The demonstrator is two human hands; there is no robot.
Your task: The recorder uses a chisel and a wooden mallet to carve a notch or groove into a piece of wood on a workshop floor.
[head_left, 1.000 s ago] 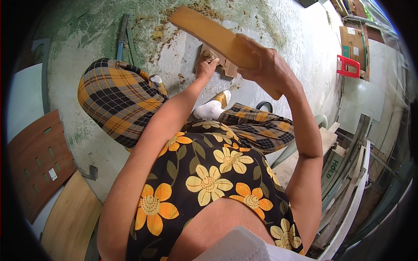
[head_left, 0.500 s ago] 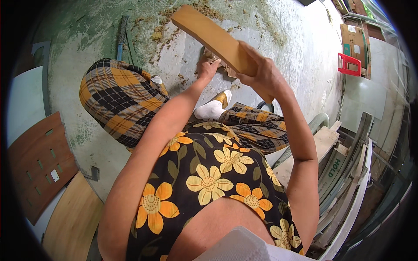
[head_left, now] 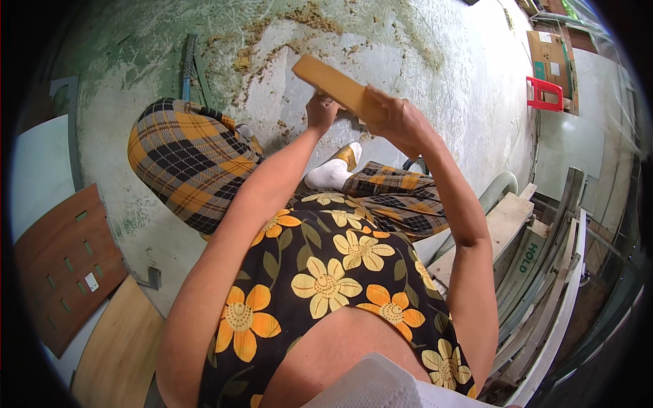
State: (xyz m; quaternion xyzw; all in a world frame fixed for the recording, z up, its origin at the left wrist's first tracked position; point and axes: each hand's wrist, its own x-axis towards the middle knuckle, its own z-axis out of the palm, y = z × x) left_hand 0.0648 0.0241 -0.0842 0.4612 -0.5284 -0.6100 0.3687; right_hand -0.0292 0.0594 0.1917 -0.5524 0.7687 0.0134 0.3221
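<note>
A thick, smooth yellow-brown piece of wood (head_left: 332, 83) slants over the floor in front of me. My right hand (head_left: 403, 124) is closed round its near right end, with fingers over the top and the thumb beneath. Under the wood's middle, my left hand (head_left: 321, 113) reaches low to the floor with its fingers bent. The wood covers the fingertips and most of what they hold, so I cannot make that out.
Brown crumbs and shavings (head_left: 313, 18) lie scattered over the worn floor. A blue-handled tool (head_left: 187, 75) rests at the left. Slotted brown panels (head_left: 68, 265) lean at lower left. Long boards and rails (head_left: 537, 272), a red plastic stool (head_left: 544, 94) and a cardboard box (head_left: 551, 61) stand at right.
My right hand has brought the wood lower, and its far end has dropped and moved right. It now hides the brown piece that showed by my left hand before.
</note>
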